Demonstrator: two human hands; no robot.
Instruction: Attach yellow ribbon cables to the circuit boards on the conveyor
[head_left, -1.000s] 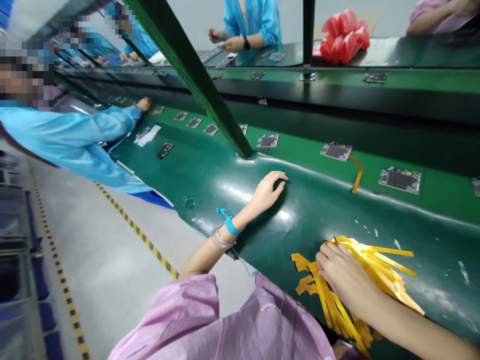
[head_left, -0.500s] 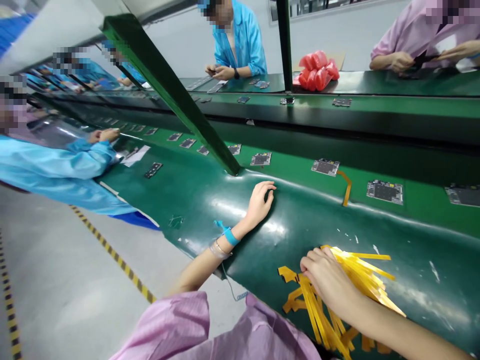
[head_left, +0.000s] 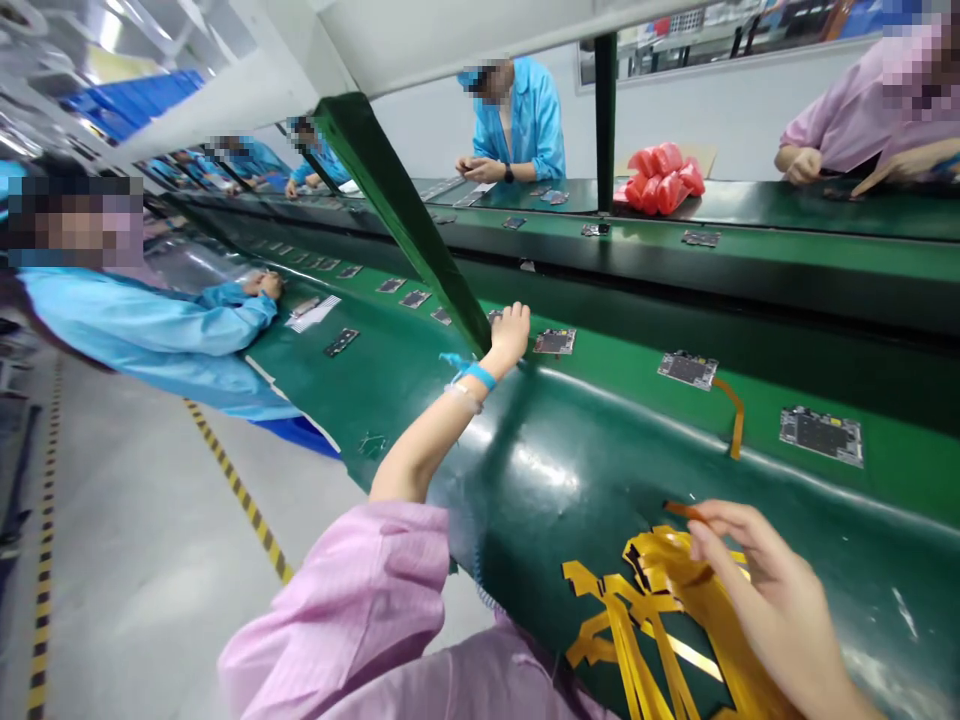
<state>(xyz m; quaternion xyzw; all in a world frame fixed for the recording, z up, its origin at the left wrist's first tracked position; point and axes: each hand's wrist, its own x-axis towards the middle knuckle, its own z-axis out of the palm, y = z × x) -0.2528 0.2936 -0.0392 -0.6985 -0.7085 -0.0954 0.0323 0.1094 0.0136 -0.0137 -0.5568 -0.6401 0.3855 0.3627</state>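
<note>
My left hand (head_left: 511, 332) is stretched far forward to the conveyor belt (head_left: 615, 425), its fingers curled down beside the foot of the slanted green post (head_left: 420, 245). It lies just left of a small circuit board (head_left: 555, 342); whether it grips anything is hidden. A blue wrist strap (head_left: 478, 375) is on that wrist. My right hand (head_left: 765, 585) is lifted over a pile of yellow strips (head_left: 637, 620) at the near edge of the green mat. Its thumb and forefinger pinch the end of one strip (head_left: 677, 509).
More circuit boards (head_left: 688, 369) (head_left: 821, 436) ride the belt, one with an orange strip (head_left: 736, 425) attached. A person in a blue coat (head_left: 165, 325) works at my left. Other people sit across a second belt, beside red bags (head_left: 664, 175). Grey floor with hazard tape (head_left: 240, 490) lies below left.
My left hand has moved forward from the mat to the belt beside the post. My right hand has lifted off the strip pile with one strip pinched. The view tilted up.
</note>
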